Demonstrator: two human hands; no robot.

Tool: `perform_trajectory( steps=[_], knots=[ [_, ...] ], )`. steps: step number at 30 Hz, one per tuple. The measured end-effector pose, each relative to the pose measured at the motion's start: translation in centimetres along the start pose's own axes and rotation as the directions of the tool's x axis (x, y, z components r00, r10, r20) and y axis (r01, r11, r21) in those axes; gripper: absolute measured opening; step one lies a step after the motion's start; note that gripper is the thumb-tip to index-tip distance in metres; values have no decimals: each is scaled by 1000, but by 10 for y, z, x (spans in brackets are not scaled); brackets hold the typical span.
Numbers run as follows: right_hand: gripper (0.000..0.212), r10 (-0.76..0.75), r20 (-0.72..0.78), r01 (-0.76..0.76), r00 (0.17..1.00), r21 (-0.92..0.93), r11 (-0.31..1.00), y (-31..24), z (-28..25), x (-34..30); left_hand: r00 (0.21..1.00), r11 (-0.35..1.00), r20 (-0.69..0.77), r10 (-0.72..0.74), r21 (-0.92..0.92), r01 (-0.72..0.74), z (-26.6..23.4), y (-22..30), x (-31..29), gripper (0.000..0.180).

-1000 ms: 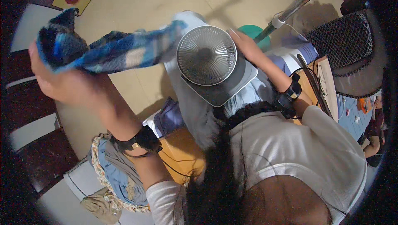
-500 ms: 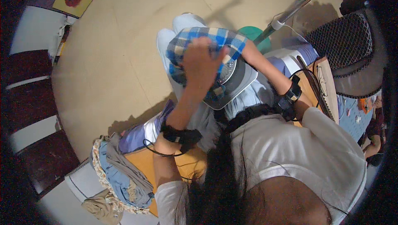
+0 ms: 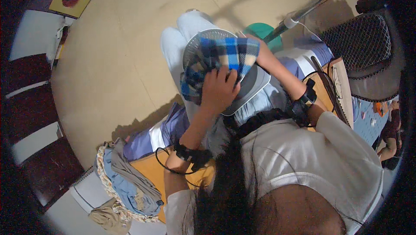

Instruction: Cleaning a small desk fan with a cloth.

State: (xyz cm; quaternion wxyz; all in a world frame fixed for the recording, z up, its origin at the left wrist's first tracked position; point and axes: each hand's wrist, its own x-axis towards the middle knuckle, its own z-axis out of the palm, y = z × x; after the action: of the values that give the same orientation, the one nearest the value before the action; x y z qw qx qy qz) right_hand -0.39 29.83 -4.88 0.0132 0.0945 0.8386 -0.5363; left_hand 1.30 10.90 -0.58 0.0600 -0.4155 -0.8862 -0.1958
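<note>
Over fan grille [image 3: 195, 46] | plaid cloth [image 3: 232, 55] beneath left hand [image 3: 220, 88], held by bent fingers | right hand [image 3: 262, 52] at cloth's edge, part-hidden, grip undeterminable

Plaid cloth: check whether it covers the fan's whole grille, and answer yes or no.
No, the plaid cloth leaves the upper-left part of the fan's grille bare.
</note>
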Motion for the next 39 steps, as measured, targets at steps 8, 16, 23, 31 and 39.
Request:
perform_trajectory(
  steps=[8,16,23,31,39],
  knots=[
    [36,-14,-6,14,1000,-34,999,13,6,3,988,995,-123,-94,25,97,1,-18,27,28],
    [48,118,-57,-118,991,10,993,0,1,6,955,960,-125,-270,48,277,-4,-43,71,25],
    [33,-185,-30,187,982,52,981,14,5,5,1000,1000,-5,-21,-13,20,2,7,14,29],
    [37,-176,-58,174,983,-43,984,23,2,7,990,996,-139,-37,-90,24,6,-18,46,23],
    [42,22,-65,-18,998,54,998,-9,0,5,959,984,-234,-159,39,173,11,-39,81,21]
  ],
)
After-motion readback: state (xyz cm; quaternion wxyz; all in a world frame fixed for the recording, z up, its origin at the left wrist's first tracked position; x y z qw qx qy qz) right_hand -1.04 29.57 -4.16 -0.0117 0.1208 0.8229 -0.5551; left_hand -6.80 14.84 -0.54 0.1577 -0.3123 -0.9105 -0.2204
